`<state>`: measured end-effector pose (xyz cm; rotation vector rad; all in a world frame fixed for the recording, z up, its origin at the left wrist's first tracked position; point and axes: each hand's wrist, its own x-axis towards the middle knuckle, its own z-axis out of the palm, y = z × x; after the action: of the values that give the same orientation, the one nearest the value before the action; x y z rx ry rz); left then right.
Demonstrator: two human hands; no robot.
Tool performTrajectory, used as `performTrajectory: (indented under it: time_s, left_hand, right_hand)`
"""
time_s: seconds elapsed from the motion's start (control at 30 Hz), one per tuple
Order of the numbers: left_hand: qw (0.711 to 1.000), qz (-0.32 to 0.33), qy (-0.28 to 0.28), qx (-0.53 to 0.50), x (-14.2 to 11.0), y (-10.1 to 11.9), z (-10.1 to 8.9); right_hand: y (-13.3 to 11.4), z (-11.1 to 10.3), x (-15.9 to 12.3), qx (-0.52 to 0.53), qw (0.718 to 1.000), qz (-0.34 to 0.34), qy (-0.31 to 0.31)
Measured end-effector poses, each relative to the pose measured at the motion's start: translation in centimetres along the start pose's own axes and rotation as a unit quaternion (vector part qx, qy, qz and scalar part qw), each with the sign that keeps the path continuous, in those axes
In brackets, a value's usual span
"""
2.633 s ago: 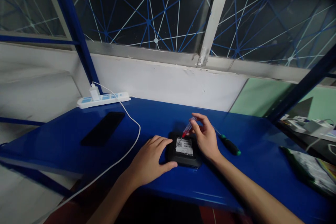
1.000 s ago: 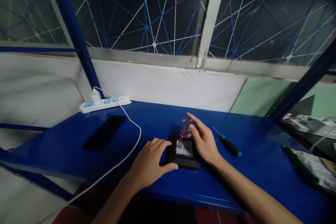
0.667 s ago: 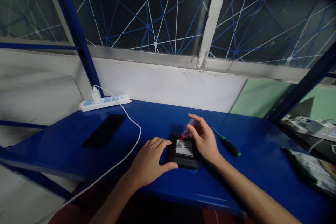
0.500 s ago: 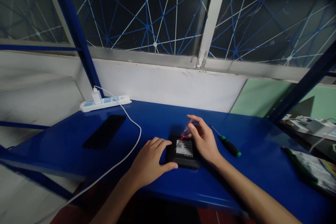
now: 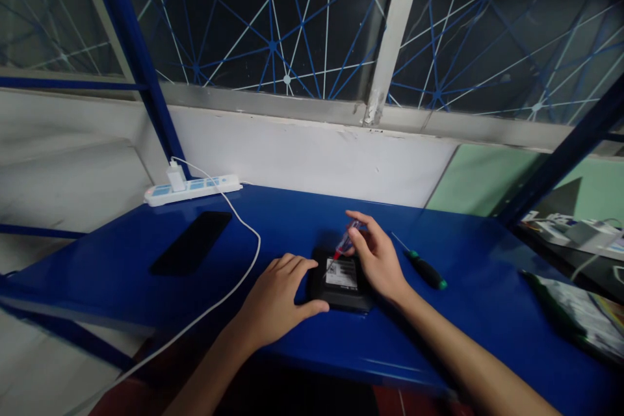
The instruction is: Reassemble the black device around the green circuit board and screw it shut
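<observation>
A small black box-shaped device (image 5: 341,291) with a white label on top lies on the blue table (image 5: 292,221). My left hand (image 5: 277,299) lies flat on the table and presses against the device's left side, thumb along its front edge. My right hand (image 5: 375,260) grips a small screwdriver with a clear red handle (image 5: 345,244), tilted, its tip down on the device's top near the label's left corner.
A green-handled screwdriver (image 5: 424,268) lies just right of my right hand. A black phone (image 5: 191,242) lies at the left; a white power strip (image 5: 192,186) with a charger and white cable (image 5: 244,260) sits by the wall. A printed packet (image 5: 575,312) lies far right.
My right hand's fingers have shifted slightly on the red-handled screwdriver, whose tip stays on the device. My left hand and the device have held their place.
</observation>
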<state>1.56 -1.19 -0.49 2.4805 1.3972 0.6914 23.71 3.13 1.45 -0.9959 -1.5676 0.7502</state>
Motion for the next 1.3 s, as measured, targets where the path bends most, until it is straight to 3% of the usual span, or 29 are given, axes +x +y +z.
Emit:
performTrajectory:
  time_s: [0.17, 0.33, 0.57, 0.87, 1.1, 1.3]
  left_hand:
    - [1.000, 0.002, 0.004, 0.002, -0.1, 0.0, 0.0]
    - [1.000, -0.006, -0.002, 0.001, -0.1, 0.1, -0.1]
    - [1.000, 0.007, 0.010, -0.003, -0.1, -0.3, 0.3]
    - [1.000, -0.003, 0.002, -0.003, 0.0, 0.2, -0.2]
    - [1.000, 0.001, 0.008, -0.006, -0.1, -0.1, 0.0]
    - [1.000, -0.003, 0.003, -0.005, -0.1, -0.2, 0.2]
  right_hand:
    - [-0.2, 0.1, -0.1, 0.048, 0.998, 0.023, -0.024]
    - [0.3, 0.0, -0.1, 0.031, 0.999, 0.008, -0.030]
    - [0.4, 0.0, 0.1, -0.011, 1.000, -0.010, 0.010]
    - [0.0, 0.1, -0.2, 0.058, 0.997, 0.021, -0.038]
    - [0.7, 0.0, 0.0, -0.030, 0.999, -0.020, 0.014]
    - [0.5, 0.2, -0.1, -0.012, 1.000, -0.017, 0.010]
